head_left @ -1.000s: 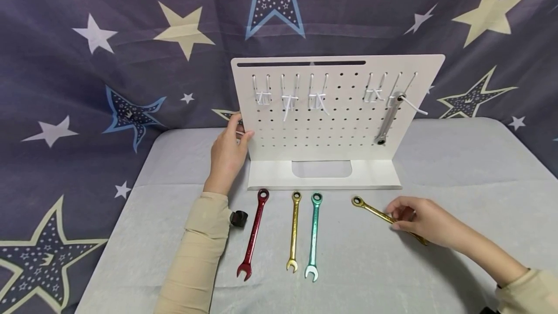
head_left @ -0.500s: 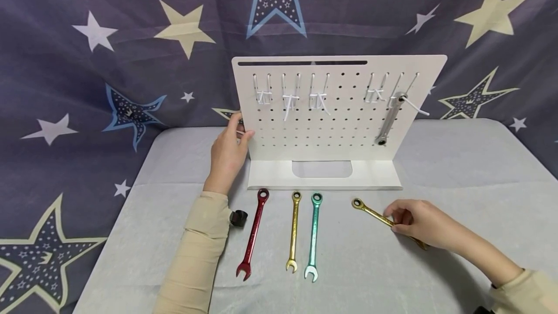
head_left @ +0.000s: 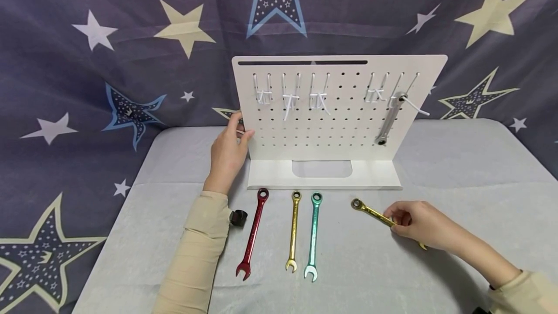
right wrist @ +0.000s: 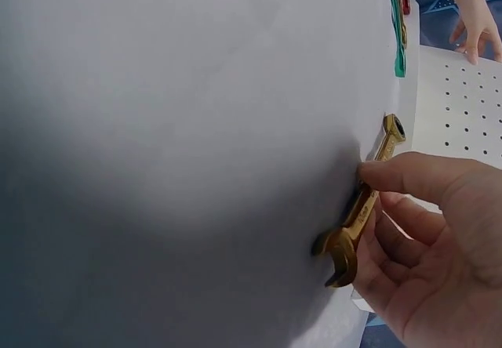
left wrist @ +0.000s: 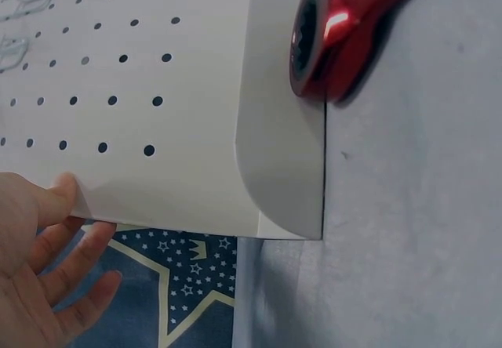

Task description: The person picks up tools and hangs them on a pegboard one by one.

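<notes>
My right hand [head_left: 420, 222] pinches a gold combination wrench [right wrist: 365, 207] by the middle of its shank, thumb on one side and fingers on the other. Its ring end points toward the board, and its open end shows past my palm. At the left edge of the white pegboard [head_left: 322, 132], my left hand [head_left: 228, 154] grips the panel, with the thumb on the front face and fingers behind. A silver wrench [head_left: 390, 119] hangs from the rightmost hook of the board. Several other white hooks [head_left: 318, 97] carry no wrench.
On the grey cloth before the board lie a red wrench [head_left: 254, 234], a second gold wrench [head_left: 294, 231] and a green wrench [head_left: 314, 236]. Behind the table hangs a dark curtain [head_left: 144, 76] printed with stars.
The gold wrench has turned slightly in my right hand, its ring end a little lower in the head view. My left hand stays on the board's edge.
</notes>
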